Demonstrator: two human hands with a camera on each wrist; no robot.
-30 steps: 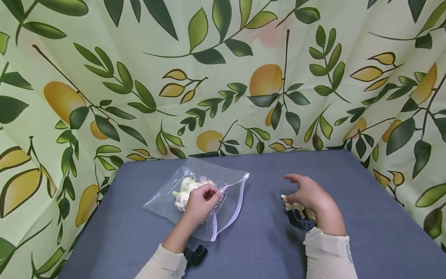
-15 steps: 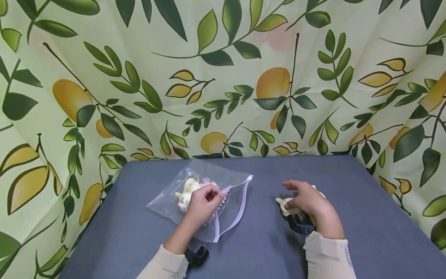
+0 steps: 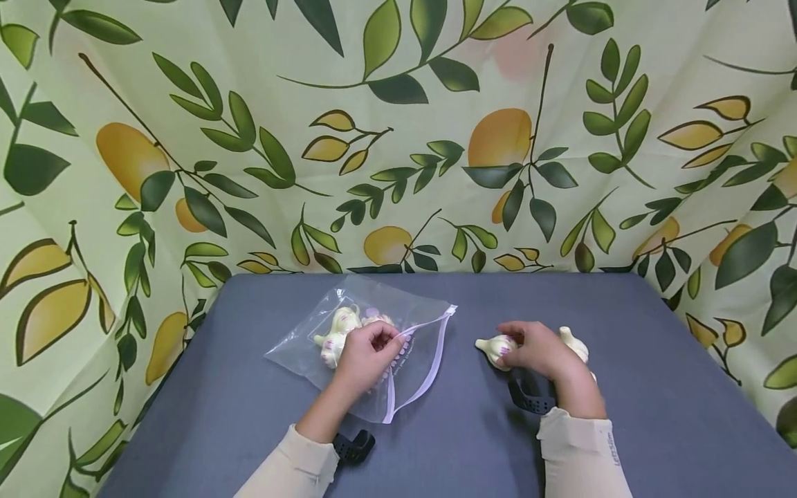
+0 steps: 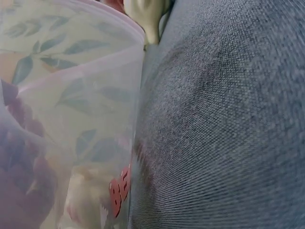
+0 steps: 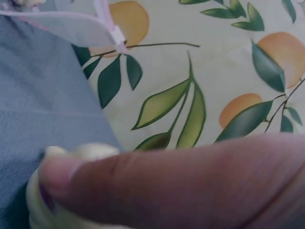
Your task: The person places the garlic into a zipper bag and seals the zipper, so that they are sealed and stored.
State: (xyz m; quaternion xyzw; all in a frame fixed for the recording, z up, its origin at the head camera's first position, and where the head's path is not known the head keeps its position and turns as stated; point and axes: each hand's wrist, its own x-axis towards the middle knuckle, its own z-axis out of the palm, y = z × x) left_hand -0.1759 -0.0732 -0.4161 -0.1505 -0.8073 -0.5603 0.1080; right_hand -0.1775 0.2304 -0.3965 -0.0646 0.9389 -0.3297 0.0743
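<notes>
A garlic bulb (image 3: 498, 351), pale with purple streaks, sits at the fingertips of the person's right hand (image 3: 540, 353), over the right-hand part of the desk, its stem pointing towards the plastic bag (image 3: 367, 404). What I notice has just changed is that bulb: a moment ago it was mostly tucked under the palm, and now it pokes out well to the left of the hand, with the fingers bent over its upper side and the thumb on its near side. The right wrist view shows the thumb pressed against it, so I take it as gripped, though I can't tell whether it is off the desk. To my eye that means this one bulb is now singled out and a little nearer the bag. Behind the hand, a second bulb (image 3: 574, 344) has come into plainer sight, apart from the first; a pale sliver by the wrist may be another. Across from it, the left hand (image 3: 369, 356) stays where it was, thumb and fingers pinching the edge of the bag near its lilac zip strip (image 3: 434, 363). The mouth gapes towards the right hand, which I judge leaves it well placed to receive something. Inside the bag lie at least two bulbs (image 3: 344, 320), beyond the left hand. Under everything spreads the grey-blue desk (image 3: 461, 449), and behind it hangs a cloth (image 3: 249, 228) printed with leaves and orange fruit.
</notes>
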